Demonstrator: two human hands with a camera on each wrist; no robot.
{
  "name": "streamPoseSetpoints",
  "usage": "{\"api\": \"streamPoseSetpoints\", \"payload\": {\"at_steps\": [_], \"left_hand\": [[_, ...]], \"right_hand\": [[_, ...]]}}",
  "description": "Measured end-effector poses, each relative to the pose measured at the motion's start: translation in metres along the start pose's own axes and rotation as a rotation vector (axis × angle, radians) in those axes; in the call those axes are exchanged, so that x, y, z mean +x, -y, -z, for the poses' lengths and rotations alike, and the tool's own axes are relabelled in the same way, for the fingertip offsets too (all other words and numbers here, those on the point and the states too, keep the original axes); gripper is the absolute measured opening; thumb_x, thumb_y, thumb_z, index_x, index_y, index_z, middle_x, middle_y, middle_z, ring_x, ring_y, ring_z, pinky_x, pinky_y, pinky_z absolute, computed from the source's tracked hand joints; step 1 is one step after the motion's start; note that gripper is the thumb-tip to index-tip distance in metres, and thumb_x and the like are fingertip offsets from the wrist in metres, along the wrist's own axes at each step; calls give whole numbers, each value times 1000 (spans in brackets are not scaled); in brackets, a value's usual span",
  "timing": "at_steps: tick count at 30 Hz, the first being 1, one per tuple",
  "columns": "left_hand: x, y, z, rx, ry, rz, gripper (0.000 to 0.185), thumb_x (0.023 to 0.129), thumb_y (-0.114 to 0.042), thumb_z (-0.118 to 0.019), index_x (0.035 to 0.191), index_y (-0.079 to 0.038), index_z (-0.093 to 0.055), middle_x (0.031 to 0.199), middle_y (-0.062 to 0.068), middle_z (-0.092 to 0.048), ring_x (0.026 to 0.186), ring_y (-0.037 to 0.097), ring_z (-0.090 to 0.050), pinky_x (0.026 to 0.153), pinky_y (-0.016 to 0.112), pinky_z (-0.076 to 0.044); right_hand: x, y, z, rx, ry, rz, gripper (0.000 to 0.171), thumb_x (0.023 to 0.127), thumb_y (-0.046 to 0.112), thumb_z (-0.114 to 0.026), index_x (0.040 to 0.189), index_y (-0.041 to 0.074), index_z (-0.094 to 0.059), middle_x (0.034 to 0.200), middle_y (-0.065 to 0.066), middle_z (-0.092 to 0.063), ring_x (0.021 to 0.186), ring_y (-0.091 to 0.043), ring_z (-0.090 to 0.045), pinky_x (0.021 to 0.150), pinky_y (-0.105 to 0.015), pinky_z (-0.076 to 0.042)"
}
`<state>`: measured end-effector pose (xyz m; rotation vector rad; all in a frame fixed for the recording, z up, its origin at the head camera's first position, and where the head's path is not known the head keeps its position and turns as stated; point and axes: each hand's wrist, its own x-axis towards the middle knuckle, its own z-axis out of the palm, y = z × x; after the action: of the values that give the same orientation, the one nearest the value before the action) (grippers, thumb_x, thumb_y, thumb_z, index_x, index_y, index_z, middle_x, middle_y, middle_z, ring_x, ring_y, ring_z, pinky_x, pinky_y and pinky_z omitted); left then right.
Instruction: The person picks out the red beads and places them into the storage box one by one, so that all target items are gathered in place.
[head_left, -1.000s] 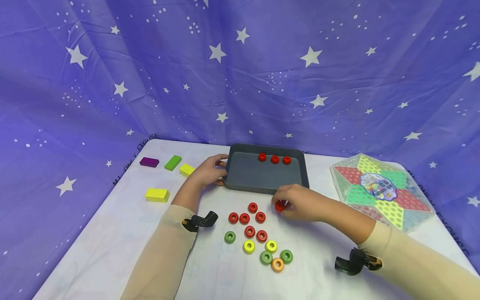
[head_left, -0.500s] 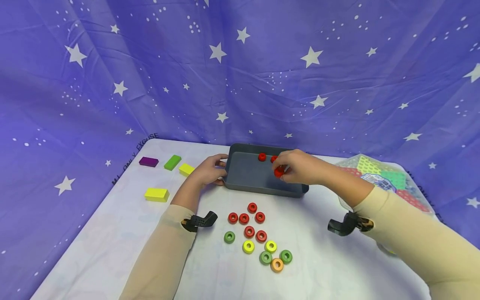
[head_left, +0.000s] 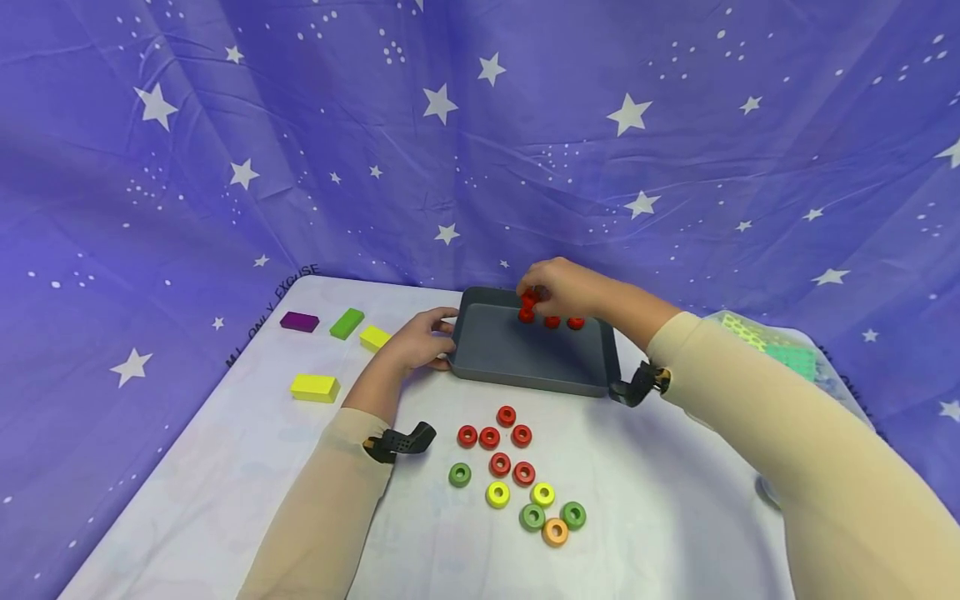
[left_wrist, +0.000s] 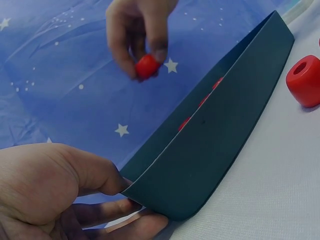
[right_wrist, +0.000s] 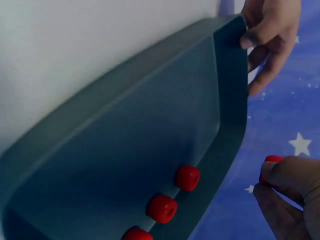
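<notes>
A dark grey tray (head_left: 525,371) lies at the back of the white table. Three red rings (head_left: 552,322) stand in a row along its far wall, also seen in the right wrist view as red rings (right_wrist: 161,208). My right hand (head_left: 542,287) hovers over the left end of that row and pinches another red ring (head_left: 530,298) in its fingertips, clear of the tray floor; the left wrist view shows the pinched ring (left_wrist: 147,66) too. My left hand (head_left: 442,340) grips the tray's left wall (left_wrist: 215,140), thumb and fingers curled round its corner.
Several red rings (head_left: 495,437) and green (head_left: 460,474), yellow (head_left: 497,493) and orange (head_left: 555,531) ones lie in front of the tray. Purple (head_left: 299,322), green (head_left: 347,323) and yellow blocks (head_left: 315,388) sit at the left. A checkers board (head_left: 783,354) lies right, partly behind my arm.
My right hand lifted a red ring from the table in front of the tray and carried it back over the tray to the row of rings. My left hand stayed put.
</notes>
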<state>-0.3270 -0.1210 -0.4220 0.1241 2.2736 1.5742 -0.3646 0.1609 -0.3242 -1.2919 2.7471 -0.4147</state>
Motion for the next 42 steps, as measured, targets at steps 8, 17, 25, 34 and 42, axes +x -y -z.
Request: {"api": "streamPoseSetpoints", "payload": {"at_steps": [8, 17, 25, 34, 42], "left_hand": [[2, 2, -2, -4, -1, -7, 72, 88, 2, -58, 155, -14, -40, 140, 18, -52, 105, 31, -64, 72, 37, -63], [2, 6, 4, -3, -16, 9, 72, 88, 2, -58, 155, -16, -40, 140, 17, -53, 104, 31, -65, 72, 37, -63], [3, 3, 1, -4, -6, 6, 71, 89, 0, -59, 155, -17, -41, 140, 16, -52, 104, 30, -65, 73, 37, -63], [3, 4, -1, -10, 2, 7, 71, 90, 1, -58, 155, -17, -40, 140, 17, -52, 104, 30, -65, 73, 38, -63], [4, 5, 1, -13, 1, -7, 72, 88, 2, -58, 156, -14, -39, 139, 18, -54, 103, 30, -65, 72, 38, -63]], "right_hand": [[30, -12, -9, -34, 34, -6, 28, 84, -1, -71, 112, 3, -75, 110, -11, -72, 96, -25, -64, 85, -39, -56], [63, -21, -33, -39, 127, -52, 30, 89, 3, -69, 118, 2, -73, 109, -10, -72, 99, -25, -65, 89, -41, -56], [69, -27, -46, -97, 181, -38, 14, 90, 3, -70, 103, 5, -74, 89, -5, -67, 80, -22, -59, 76, -37, -53], [73, -26, -59, -239, 250, -6, 6, 91, 6, -69, 96, 8, -72, 79, -4, -60, 76, -24, -54, 72, -37, -49], [67, -22, -45, -190, 213, -33, 30, 89, 6, -74, 119, 7, -72, 107, -7, -72, 98, -25, -65, 89, -40, -55]]}}
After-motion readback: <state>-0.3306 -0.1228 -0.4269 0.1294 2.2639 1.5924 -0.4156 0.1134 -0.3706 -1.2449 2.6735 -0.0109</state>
